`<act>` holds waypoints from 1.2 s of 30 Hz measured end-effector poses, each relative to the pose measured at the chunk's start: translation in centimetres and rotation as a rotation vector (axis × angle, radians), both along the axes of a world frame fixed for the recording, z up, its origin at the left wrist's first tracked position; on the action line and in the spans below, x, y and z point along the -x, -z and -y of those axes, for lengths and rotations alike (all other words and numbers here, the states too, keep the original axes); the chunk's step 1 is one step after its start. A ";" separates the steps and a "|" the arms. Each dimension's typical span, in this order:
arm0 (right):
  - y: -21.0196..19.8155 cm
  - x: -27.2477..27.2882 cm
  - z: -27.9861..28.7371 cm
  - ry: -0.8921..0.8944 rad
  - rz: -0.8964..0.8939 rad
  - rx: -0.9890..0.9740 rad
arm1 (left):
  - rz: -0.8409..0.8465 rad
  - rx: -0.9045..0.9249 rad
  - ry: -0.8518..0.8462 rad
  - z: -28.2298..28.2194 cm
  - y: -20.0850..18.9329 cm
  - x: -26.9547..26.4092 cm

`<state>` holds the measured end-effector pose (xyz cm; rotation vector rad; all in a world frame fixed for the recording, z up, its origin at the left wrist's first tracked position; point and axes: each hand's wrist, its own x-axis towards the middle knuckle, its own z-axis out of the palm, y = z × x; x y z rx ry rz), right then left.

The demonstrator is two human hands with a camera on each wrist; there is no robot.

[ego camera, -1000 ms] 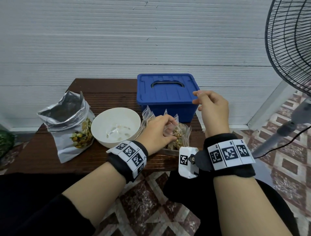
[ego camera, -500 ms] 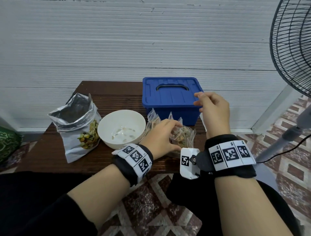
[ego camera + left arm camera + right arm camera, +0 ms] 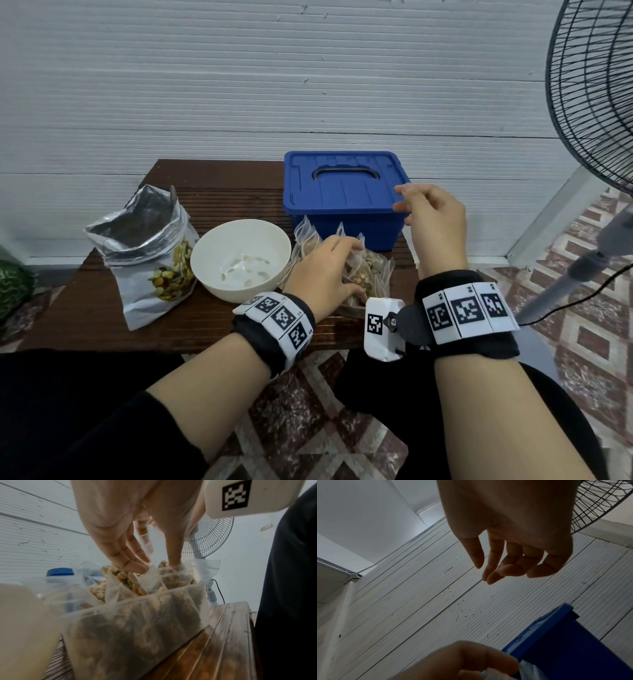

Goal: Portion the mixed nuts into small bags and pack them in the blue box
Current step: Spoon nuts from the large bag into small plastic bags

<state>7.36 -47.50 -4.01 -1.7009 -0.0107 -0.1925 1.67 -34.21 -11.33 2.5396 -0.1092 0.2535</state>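
The blue box point(image 3: 342, 202) stands lidded at the back right of the wooden table point(image 3: 205, 322). In front of it a clear plastic tub point(image 3: 137, 622) holds several small clear bags of mixed nuts point(image 3: 370, 270). My left hand point(image 3: 325, 270) reaches down into the tub, and its fingers point(image 3: 130, 563) and thumb pinch the top of one small bag point(image 3: 149, 577). My right hand point(image 3: 431, 219) hovers at the box's front right corner with loosely curled fingers point(image 3: 510, 569), holding nothing and not touching the lid.
A white bowl point(image 3: 239, 260) with a few nut scraps sits left of the tub. An open foil bag of mixed nuts point(image 3: 150, 253) stands at the table's left. A standing fan point(image 3: 592, 102) rises at the right. A white ribbed wall is behind.
My left hand has closed its fingers on a small bag in the tub. The right hand stays near the box's corner. The head view has shifted slightly.
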 end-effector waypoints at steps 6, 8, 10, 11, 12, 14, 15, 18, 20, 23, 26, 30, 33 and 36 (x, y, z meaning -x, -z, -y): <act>-0.2 0.1 -0.7 -0.013 -0.001 -0.006 | -0.018 0.108 0.008 -0.7 -0.6 0.3; -0.3 0.2 -0.9 -0.016 0.001 -0.005 | -0.001 0.129 0.003 -1.0 -1.0 0.6; -0.4 0.3 -1.0 -0.018 0.004 -0.007 | 0.024 0.167 -0.016 -1.5 -1.6 1.0; -0.5 0.4 -1.1 -0.020 0.003 -0.008 | 0.040 0.203 -0.029 -1.9 -1.9 1.3; -0.5 0.5 -1.2 -0.024 0.003 -0.008 | 0.064 0.250 -0.043 -2.3 -2.4 1.6; -0.6 0.6 -1.5 -0.036 0.006 -0.004 | 0.124 0.361 -0.082 -3.5 -3.2 2.3; -0.7 0.7 -1.7 -0.042 0.010 -0.001 | 0.151 0.422 -0.120 -4.2 -3.5 2.6; -0.9 0.8 -2.3 -0.057 0.019 0.006 | 0.152 0.496 -0.314 -7.4 -3.7 2.5; -1.0 0.8 -2.7 -0.069 0.025 0.009 | 0.054 0.403 -0.441 -10.1 -3.1 1.8; -1.2 0.7 -3.2 -0.078 0.034 0.002 | -0.175 0.254 -0.514 -12.9 -1.6 0.4; -1.3 0.6 -3.8 -0.089 0.041 -0.003 | -0.362 0.087 -0.417 -13.7 -0.1 -0.8; -1.3 0.9 -4.8 -0.123 0.041 0.003 | -0.607 -0.159 -0.306 -13.3 1.3 -1.4; -1.2 1.1 -5.5 -0.140 0.046 0.010 | -0.645 -0.221 -0.305 -13.2 2.0 -1.5; -1.1 1.0 -6.0 -0.147 0.041 0.016 | -0.575 -0.174 -0.334 -13.3 2.3 -1.6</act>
